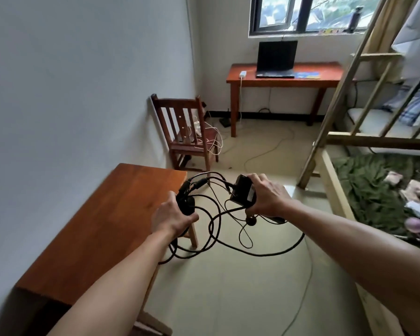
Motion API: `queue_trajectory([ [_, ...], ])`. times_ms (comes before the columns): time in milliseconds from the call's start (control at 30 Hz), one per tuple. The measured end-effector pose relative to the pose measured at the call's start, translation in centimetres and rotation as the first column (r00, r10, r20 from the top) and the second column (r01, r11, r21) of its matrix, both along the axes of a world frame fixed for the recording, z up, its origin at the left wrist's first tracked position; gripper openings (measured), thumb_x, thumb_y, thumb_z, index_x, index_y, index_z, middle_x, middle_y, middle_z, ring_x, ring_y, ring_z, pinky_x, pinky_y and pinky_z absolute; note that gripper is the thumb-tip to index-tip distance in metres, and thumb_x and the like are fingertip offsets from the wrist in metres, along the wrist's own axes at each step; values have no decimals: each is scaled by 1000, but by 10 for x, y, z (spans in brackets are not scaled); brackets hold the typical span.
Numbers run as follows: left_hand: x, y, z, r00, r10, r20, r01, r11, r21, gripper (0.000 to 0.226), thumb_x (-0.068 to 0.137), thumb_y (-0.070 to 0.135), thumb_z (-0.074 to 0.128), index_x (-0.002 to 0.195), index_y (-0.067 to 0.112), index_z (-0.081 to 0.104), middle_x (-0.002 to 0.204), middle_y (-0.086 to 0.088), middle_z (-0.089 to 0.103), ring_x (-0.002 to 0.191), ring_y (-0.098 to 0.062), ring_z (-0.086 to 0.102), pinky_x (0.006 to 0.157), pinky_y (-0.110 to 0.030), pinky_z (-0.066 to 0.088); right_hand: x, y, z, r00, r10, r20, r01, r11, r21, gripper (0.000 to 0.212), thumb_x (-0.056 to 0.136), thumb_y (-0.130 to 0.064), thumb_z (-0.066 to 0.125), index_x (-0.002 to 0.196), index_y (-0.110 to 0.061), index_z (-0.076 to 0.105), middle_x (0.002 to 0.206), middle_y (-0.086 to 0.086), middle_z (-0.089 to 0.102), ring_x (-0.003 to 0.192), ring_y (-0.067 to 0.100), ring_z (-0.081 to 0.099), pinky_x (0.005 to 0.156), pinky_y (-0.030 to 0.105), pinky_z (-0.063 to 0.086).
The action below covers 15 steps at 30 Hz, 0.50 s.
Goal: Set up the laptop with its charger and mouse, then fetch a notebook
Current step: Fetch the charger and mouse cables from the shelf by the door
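Within grip of right hand (269, 195): charger brick (243, 191); left hand (172, 218): mouse (186, 204).

I see the black laptop (275, 59) standing open, its screen dark, on the far desk (325, 73). The black charger brick (242, 191) sits tilted in the right hand (268, 196) and the black mouse (186, 204) in the left hand (171, 218). Their thin black cords (214, 224) hang in tangled loops between them.

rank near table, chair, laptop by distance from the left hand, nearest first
1. near table, just left of the left hand
2. chair, farther ahead on the left
3. laptop, on the far desk
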<state>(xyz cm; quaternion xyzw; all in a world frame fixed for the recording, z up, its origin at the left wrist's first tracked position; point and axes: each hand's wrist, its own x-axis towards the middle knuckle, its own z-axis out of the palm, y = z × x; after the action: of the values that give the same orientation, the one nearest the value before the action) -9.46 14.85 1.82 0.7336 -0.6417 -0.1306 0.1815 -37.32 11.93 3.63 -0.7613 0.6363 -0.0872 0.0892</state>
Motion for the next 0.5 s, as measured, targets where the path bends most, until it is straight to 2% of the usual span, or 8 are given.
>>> queue_trajectory([
  [133, -31, -59, -8, 998, -59, 24, 58, 998, 34, 62, 56, 57, 70, 95, 24, 35, 93, -2, 65, 86, -28, 64, 63, -31, 45, -33, -46, -14, 997, -75, -8, 76, 997, 26, 97, 44, -58, 72, 130, -29, 37, 112, 0, 54, 88, 25, 59, 68, 30, 40],
  [267, -59, -143, -25, 991, -123, 55, 122, 992, 27, 63, 52, 60, 68, 93, 26, 34, 92, 0, 63, 82, -24, 60, 61, -29, 38, -62, -109, -35, 992, -126, -3, 126, 990, 65, 98, 42, -60, 70, 129, -30, 36, 111, 0, 54, 87, 24, 58, 70, 31, 46],
  [400, -83, -237, -36, 977, -205, 58, 203, 979, 30, 66, 53, 61, 67, 101, 26, 38, 97, -2, 68, 88, -27, 65, 64, -30, 44, -85, -183, -40, 980, -200, 9, 199, 979, 51, 99, 45, -57, 73, 132, -31, 35, 113, -1, 53, 92, 24, 61, 72, 32, 46],
  [500, -101, -309, -27, 966, -249, 64, 249, 968, 11, 62, 55, 61, 66, 96, 28, 34, 95, -1, 69, 87, -27, 66, 63, -30, 42, -98, -242, -29, 972, -235, 7, 234, 971, 50, 98, 48, -56, 74, 133, -30, 34, 112, 0, 52, 93, 25, 62, 74, 33, 48],
])
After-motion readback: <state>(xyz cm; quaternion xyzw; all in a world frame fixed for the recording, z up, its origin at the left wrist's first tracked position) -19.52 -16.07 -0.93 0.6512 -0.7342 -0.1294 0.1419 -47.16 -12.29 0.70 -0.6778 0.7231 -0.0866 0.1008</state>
